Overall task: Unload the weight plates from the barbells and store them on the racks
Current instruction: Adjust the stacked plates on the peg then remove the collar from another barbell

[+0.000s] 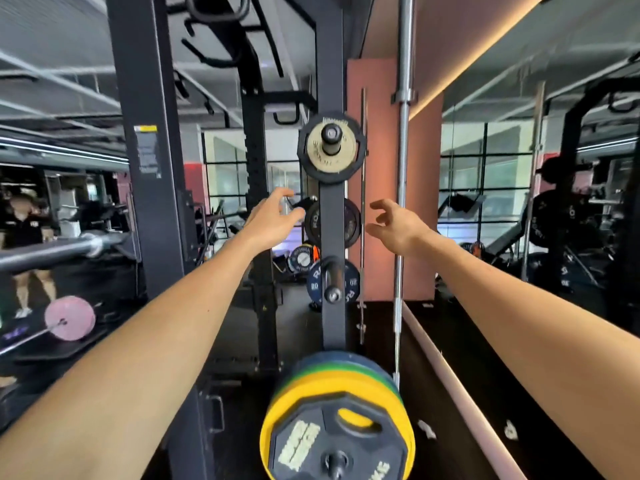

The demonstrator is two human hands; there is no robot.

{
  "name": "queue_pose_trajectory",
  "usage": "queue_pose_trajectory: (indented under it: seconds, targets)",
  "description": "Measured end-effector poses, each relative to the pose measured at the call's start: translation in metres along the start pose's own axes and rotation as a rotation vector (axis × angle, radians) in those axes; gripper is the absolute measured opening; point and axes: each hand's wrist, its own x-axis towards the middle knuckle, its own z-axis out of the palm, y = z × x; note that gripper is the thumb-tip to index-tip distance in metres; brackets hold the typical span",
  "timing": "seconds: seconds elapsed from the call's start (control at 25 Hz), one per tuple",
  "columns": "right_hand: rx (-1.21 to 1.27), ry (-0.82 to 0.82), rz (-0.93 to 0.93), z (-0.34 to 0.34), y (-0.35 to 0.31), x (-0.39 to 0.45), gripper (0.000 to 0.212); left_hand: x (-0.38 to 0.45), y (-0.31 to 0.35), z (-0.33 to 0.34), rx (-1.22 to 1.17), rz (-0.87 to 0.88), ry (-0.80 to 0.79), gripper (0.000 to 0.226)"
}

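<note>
A black rack upright (331, 317) stands straight ahead with storage pegs. Its top peg carries a small pale plate in front of a black plate (331, 147). Behind the upright at hand height sits another black plate (349, 223). A bare peg (333, 279) juts out lower down, with a blue 20 plate (351, 282) behind it. At the bottom a peg holds a black octagonal plate (329, 445) in front of yellow, green and blue plates. My left hand (273, 220) and my right hand (394, 223) reach out on either side of the upright, fingers relaxed, holding nothing.
A barbell sleeve (86, 245) ends at the left on the rack. A pink plate (70, 318) sits on a bar on the floor at left. Two bare bars (401, 168) stand upright against the orange pillar. A mirror wall runs along the right. A person stands far left.
</note>
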Motion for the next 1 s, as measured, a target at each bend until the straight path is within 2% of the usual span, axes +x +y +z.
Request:
queue_pose_trajectory:
  seconds: [0.36, 0.64, 0.88, 0.96, 1.0]
  targets:
    - [-0.056, 0.091, -0.103, -0.061, -0.022, 0.069, 0.053, 0.070, 0.045, -0.034, 0.097, 0.082, 0.118, 0.043]
    - [-0.128, 0.143, -0.072, -0.050, -0.001, 0.148, 0.058, 0.158, 0.005, -0.014, 0.186, 0.054, 0.119, 0.047]
    - [-0.138, 0.179, -0.044, -0.030, 0.019, 0.242, 0.059, 0.265, -0.022, 0.022, 0.204, 0.105, 0.134, 0.048]
    - [-0.131, 0.188, -0.040, -0.023, 0.025, 0.268, 0.050, 0.295, -0.027, 0.032, 0.252, 0.132, 0.138, 0.038]
    - [-0.132, 0.184, -0.042, -0.019, 0.027, 0.277, 0.037, 0.307, -0.029, 0.037, 0.291, 0.152, 0.141, 0.030]
